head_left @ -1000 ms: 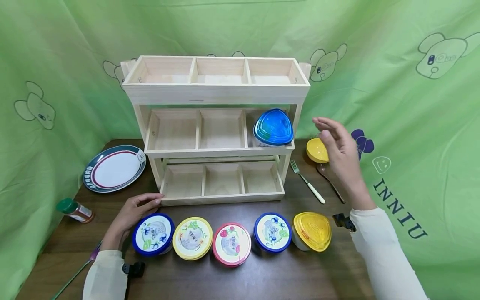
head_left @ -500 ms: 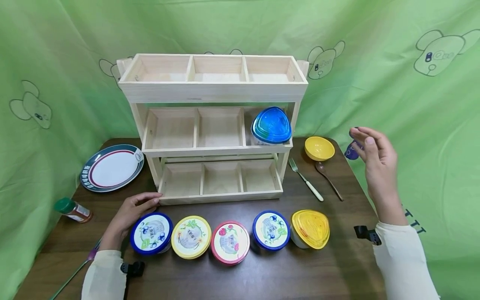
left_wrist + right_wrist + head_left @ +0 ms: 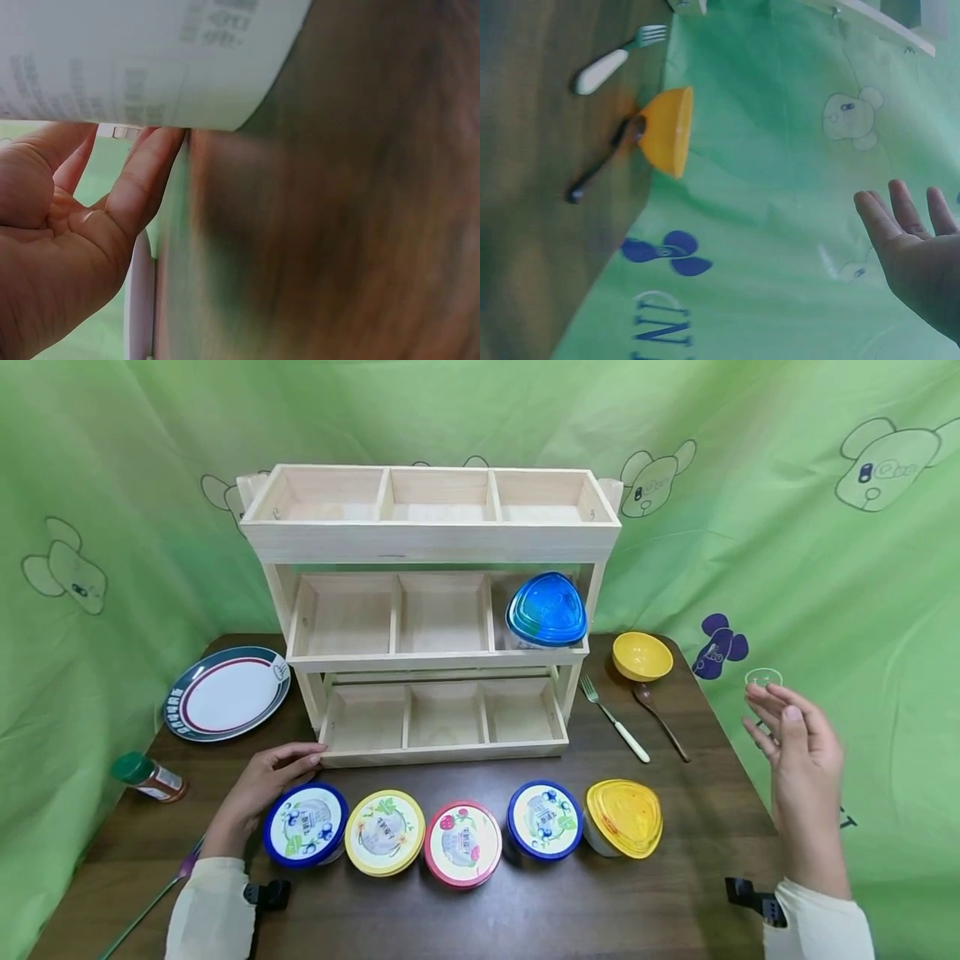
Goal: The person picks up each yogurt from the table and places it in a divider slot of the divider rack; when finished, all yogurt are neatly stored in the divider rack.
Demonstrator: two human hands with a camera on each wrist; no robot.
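My left hand (image 3: 261, 787) touches the front left corner of the bottom tier of a three-tier wooden rack (image 3: 431, 545) with its fingertips. Just beside that hand stands a tub with a blue lid (image 3: 306, 825), whose white side fills the top of the left wrist view. In the rack's middle tier, a container with a blue lid (image 3: 547, 610) sits in the right compartment. Off the table's right edge, my right hand (image 3: 808, 772) is raised, holding nothing, its fingers loosely bent. The right wrist view also has this hand (image 3: 922, 259) against the green cloth.
Along the front stand a yellow-lidded tub (image 3: 384, 833), a pink-lidded tub (image 3: 463, 845), another blue-lidded tub (image 3: 544, 820) and a yellow-lidded container (image 3: 624, 818). Right of the rack are a fork (image 3: 617, 722), a spoon (image 3: 662, 722) and a yellow bowl (image 3: 642, 657). A plate (image 3: 227, 693) and spice jar (image 3: 150, 777) lie left.
My right hand has moved from beside the rack and yellow bowl out to the right and down toward me. The left hand has stayed at the rack's corner.
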